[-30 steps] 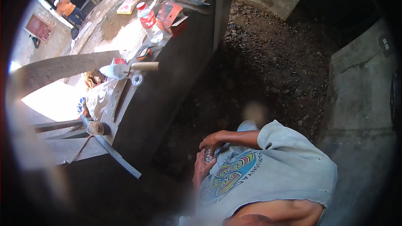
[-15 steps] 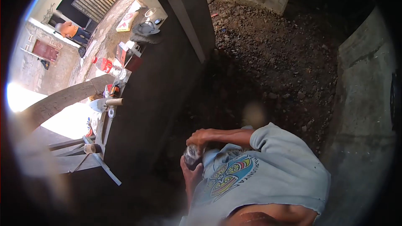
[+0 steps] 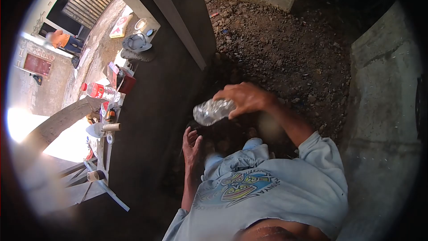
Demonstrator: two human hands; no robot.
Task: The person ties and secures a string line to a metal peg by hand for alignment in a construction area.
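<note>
A clear plastic bottle lies nearly sideways in my right hand, whose fingers wrap round its right end. Its left end points toward the dark wall. Below and left of the bottle is my left hand, raised, with its fingers apart and slightly curled and nothing in it. The left hand does not touch the bottle. Whether any liquid is inside the bottle cannot be made out.
A dark wall stands at my left. Along its ledge are a red-labelled bottle, a trowel and a grey bowl. Rubble ground lies ahead. A person in orange stands far off.
My right hand has moved up and to the right with the bottle. My left hand has come off the bottle and opened. The camera view has shifted slightly.
</note>
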